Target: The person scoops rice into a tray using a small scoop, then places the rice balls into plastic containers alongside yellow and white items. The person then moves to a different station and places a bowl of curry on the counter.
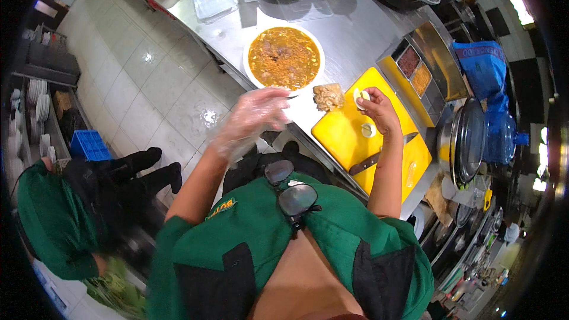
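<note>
Squeezing a lime half (pixel 363 97) in the right hand (pixel 379 109) over the yellow cutting board (pixel 347 136). Left hand (pixel 256 114), gloved, spread wide, empty, near the soup bowl (pixel 285 58). Next, probably: carrying lime left over soup.

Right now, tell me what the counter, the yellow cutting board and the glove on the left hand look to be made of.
Counter: likely stainless steel, grey with a brushed sheen and soft reflections.
Yellow cutting board: probably plastic, uniform bright yellow, flat and matte.
Glove on the left hand: thin clear plastic film, loose and crinkled, see-through.
</note>
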`<state>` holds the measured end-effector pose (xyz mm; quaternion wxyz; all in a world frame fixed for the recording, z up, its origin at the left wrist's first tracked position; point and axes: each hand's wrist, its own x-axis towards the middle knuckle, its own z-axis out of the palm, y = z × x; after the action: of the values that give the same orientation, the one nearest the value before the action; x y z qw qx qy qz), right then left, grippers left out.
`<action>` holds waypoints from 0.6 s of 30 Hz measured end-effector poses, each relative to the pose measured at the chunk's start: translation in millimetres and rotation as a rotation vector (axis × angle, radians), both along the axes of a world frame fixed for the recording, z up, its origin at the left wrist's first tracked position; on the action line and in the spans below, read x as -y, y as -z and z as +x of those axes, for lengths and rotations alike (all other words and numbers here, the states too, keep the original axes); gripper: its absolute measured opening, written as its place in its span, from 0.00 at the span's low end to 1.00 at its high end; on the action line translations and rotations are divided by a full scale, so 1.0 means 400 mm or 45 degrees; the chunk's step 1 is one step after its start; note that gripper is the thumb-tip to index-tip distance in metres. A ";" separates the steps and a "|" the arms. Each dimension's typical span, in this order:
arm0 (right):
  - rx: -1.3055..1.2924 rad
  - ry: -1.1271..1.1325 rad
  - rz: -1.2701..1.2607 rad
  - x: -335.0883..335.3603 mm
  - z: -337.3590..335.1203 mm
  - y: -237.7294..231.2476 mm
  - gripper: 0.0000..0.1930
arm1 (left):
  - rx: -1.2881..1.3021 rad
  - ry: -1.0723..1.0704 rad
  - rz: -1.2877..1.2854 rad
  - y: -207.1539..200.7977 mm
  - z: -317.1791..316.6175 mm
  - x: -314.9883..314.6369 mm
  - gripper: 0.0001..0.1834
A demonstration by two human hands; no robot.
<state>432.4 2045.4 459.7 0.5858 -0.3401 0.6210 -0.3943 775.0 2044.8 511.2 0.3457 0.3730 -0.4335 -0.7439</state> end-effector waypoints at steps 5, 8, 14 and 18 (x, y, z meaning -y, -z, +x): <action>0.405 -0.255 -0.251 0.061 0.228 -0.074 0.14 | -0.030 0.087 -0.013 0.004 -0.138 0.094 0.21; 0.199 -0.268 -0.333 0.110 0.299 -0.109 0.14 | -0.156 0.028 0.010 0.025 -0.120 0.155 0.20; 0.293 -0.244 -0.334 0.183 0.319 -0.124 0.14 | -0.209 0.028 0.030 0.023 -0.087 0.258 0.17; -0.001 -0.103 -0.459 0.247 0.300 -0.084 0.12 | -0.074 -0.005 -0.079 0.030 -0.084 0.333 0.14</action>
<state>552.4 1946.6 493.2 0.5305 -0.4643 0.5264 -0.4752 741.3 1911.6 499.1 0.3709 0.3412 -0.4455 -0.7400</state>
